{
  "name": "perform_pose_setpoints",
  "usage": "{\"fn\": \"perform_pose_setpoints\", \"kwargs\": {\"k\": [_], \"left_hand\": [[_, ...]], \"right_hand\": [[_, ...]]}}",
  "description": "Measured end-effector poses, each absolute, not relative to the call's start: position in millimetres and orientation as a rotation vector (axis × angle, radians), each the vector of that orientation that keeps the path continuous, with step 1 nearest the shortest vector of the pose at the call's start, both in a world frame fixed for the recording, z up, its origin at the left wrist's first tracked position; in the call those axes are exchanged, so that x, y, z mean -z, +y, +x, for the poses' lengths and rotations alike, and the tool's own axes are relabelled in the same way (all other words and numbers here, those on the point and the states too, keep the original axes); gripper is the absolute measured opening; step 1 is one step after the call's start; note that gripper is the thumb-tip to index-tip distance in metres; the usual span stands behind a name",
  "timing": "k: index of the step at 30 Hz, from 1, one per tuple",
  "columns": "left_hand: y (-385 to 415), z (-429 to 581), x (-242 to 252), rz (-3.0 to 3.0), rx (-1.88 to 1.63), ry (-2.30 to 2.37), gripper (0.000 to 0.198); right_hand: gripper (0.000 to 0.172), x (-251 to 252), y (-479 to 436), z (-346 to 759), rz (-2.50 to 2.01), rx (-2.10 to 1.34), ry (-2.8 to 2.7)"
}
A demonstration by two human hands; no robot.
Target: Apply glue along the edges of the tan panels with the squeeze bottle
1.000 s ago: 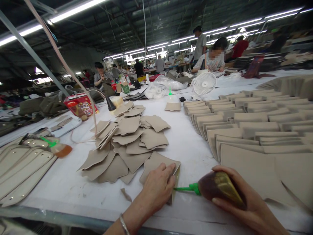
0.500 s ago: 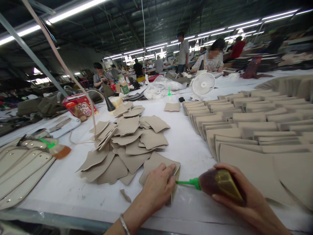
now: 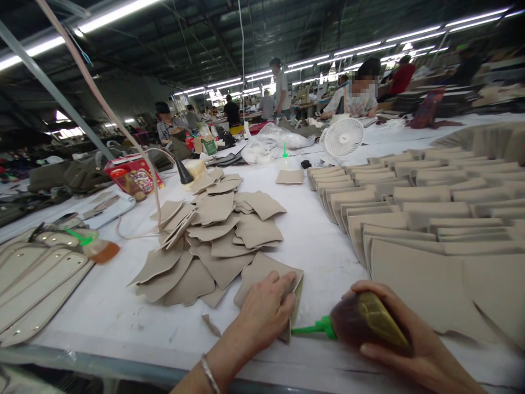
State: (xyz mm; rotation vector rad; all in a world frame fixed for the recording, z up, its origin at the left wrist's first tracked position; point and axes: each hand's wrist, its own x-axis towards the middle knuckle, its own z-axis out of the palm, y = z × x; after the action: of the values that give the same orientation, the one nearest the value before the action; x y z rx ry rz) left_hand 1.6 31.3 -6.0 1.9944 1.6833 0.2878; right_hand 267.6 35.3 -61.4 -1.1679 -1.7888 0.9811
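Observation:
A flat beige leather-like piece (image 3: 262,269) lies at the front of the table. My left hand (image 3: 268,306) is on it, fingers bent and holding its right side; my palm hides the lower part, and the thumb does not show clearly. My right hand (image 3: 404,334) is wrapped round a squeeze bottle (image 3: 365,320) of dark amber liquid. The bottle is tipped on its side, and its green nozzle (image 3: 309,328) points left to the lower right edge of the piece. A shiny yellowish strip (image 3: 297,295) shows along that edge.
A loose pile of similar pieces (image 3: 217,230) lies behind my left hand. Rows of folded beige pieces (image 3: 410,202) stand at the right. Another glue-type bottle (image 3: 102,250) lies on long straps (image 3: 36,279) at the left. A white fan (image 3: 343,138) stands farther back, with people beyond.
My right hand has brought the bottle slightly down and toward me, so its nozzle tip has moved down the edge of the piece. My left hand stays almost in place.

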Motion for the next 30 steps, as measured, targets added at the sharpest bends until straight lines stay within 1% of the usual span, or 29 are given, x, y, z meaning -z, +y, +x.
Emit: {"fn": "perform_pose_setpoints", "kwargs": {"k": [5,9,15,19,21,24,26,28,30], "left_hand": [[32,1,8,2.000,-0.301,1.678,0.049],[32,1,11,1.994,-0.294,1.681,0.050],[31,1,9,1.976,-0.300,1.679,0.050],[31,1,7,1.993,-0.284,1.688,0.049],[31,1,7,1.999,-0.284,1.681,0.049],[33,1,8,2.000,-0.288,1.652,0.049],[35,1,8,2.003,-0.298,1.633,0.049],[35,0,8,2.001,-0.311,1.625,0.049],[36,1,7,1.998,-0.319,1.619,0.049]], "right_hand": [[0.051,54,37,266,-1.288,-0.873,-1.692],[0.059,65,36,269,-1.163,-1.011,-1.803],[0.051,55,30,261,-1.264,-0.963,-1.632],[0.055,53,29,262,-1.163,-1.077,-1.765],[0.055,55,36,264,-1.151,-1.023,-1.791],[0.051,53,55,267,-1.184,-0.853,-1.779],[0.053,49,66,269,-1.199,-0.771,-1.768],[0.056,45,70,269,-1.208,-0.723,-1.754],[0.055,44,68,269,-1.212,-0.733,-1.769]]}}
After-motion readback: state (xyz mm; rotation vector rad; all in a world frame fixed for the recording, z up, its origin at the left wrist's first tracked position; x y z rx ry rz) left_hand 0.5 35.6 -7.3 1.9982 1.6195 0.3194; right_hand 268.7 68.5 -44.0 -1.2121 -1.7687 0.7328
